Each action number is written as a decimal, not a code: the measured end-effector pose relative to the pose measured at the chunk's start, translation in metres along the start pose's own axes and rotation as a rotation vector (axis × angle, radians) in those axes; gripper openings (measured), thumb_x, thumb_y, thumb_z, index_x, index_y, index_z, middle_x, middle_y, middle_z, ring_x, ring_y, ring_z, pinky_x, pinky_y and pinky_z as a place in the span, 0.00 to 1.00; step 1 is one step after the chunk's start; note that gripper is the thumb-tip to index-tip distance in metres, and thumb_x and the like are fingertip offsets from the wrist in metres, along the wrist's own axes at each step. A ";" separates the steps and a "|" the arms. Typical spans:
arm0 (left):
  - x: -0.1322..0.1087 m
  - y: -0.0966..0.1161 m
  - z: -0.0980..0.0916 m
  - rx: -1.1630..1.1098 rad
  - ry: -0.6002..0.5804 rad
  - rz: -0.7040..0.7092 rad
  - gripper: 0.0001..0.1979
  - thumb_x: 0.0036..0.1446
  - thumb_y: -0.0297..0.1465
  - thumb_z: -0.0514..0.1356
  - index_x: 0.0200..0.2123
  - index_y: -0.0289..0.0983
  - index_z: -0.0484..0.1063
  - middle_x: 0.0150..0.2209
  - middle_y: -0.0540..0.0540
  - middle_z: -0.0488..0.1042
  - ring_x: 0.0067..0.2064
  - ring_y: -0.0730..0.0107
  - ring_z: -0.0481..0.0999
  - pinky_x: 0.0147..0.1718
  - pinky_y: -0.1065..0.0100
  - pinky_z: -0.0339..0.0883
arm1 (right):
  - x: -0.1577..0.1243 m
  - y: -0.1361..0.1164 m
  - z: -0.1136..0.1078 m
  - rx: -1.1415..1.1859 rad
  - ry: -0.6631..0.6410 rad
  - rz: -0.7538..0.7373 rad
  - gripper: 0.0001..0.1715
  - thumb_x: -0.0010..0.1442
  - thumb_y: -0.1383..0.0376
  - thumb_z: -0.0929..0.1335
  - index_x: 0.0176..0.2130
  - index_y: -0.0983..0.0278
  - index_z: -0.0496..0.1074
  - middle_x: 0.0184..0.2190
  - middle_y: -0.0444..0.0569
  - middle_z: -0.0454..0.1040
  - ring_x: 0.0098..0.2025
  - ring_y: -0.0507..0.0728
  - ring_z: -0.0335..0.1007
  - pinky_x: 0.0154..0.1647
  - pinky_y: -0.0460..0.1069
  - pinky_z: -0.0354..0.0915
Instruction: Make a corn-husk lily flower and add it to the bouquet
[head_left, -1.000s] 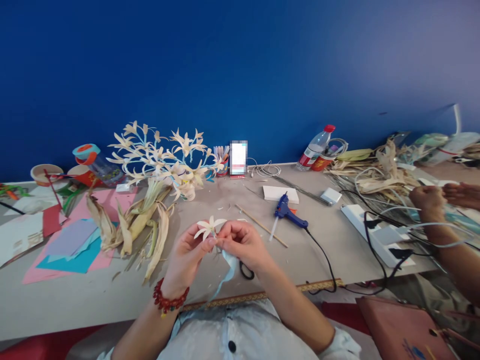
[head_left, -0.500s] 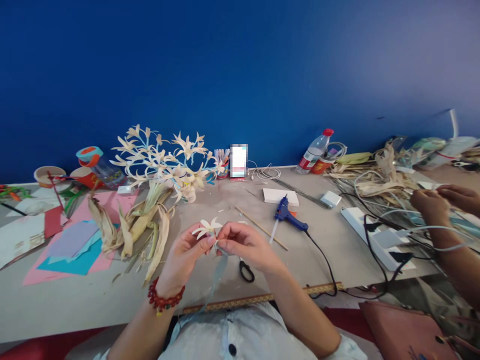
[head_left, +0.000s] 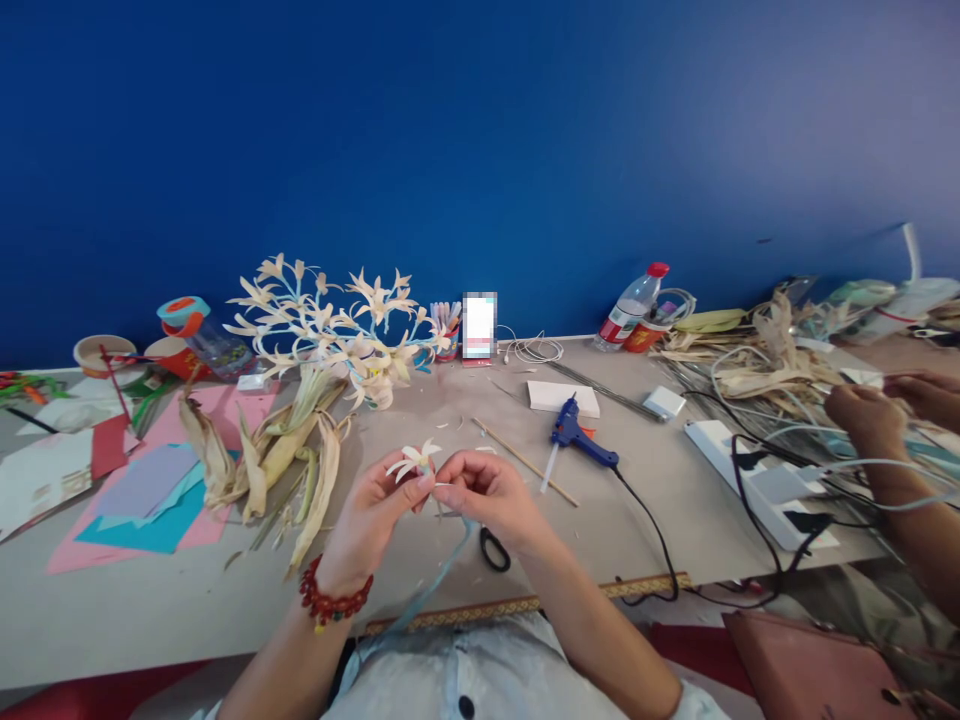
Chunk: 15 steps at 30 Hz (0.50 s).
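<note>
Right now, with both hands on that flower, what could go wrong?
1. The blue ribbon trails from the right hand toward the lap, near the black-handled scissors; it might snag.
2. The cord runs from the glue gun to the table edge, beside the right forearm; an elbow could catch it.
3. The left hand holds the flower below its thin petals; a slip might bend one.

The lone head-worn camera looked forward and down — the hands and surface close below, the blue wall ahead.
</note>
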<state>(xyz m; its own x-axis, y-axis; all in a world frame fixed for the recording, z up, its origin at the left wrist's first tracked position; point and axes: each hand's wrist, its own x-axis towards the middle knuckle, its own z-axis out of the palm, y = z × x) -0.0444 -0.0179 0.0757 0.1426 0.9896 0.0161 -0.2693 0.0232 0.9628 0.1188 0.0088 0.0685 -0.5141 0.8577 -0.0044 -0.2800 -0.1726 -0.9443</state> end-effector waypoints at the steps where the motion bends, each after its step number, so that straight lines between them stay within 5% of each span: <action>1: 0.000 0.000 0.000 -0.006 0.001 0.004 0.05 0.58 0.31 0.63 0.31 0.36 0.73 0.28 0.52 0.65 0.28 0.76 0.60 0.28 0.73 0.56 | 0.000 0.000 0.000 0.006 0.000 0.005 0.16 0.51 0.56 0.76 0.29 0.65 0.72 0.17 0.37 0.60 0.20 0.46 0.48 0.21 0.44 0.46; 15: -0.001 -0.003 -0.005 0.011 -0.005 0.054 0.02 0.59 0.29 0.62 0.33 0.38 0.75 0.30 0.51 0.69 0.28 0.77 0.62 0.28 0.73 0.57 | 0.002 0.002 -0.001 0.178 -0.041 0.064 0.11 0.51 0.62 0.76 0.28 0.65 0.74 0.15 0.37 0.64 0.16 0.44 0.50 0.17 0.42 0.45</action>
<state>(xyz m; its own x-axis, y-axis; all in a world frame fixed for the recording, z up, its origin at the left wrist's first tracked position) -0.0487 -0.0184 0.0717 0.1333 0.9886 0.0694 -0.2659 -0.0318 0.9635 0.1175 0.0107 0.0663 -0.5674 0.8222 -0.0457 -0.3824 -0.3123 -0.8696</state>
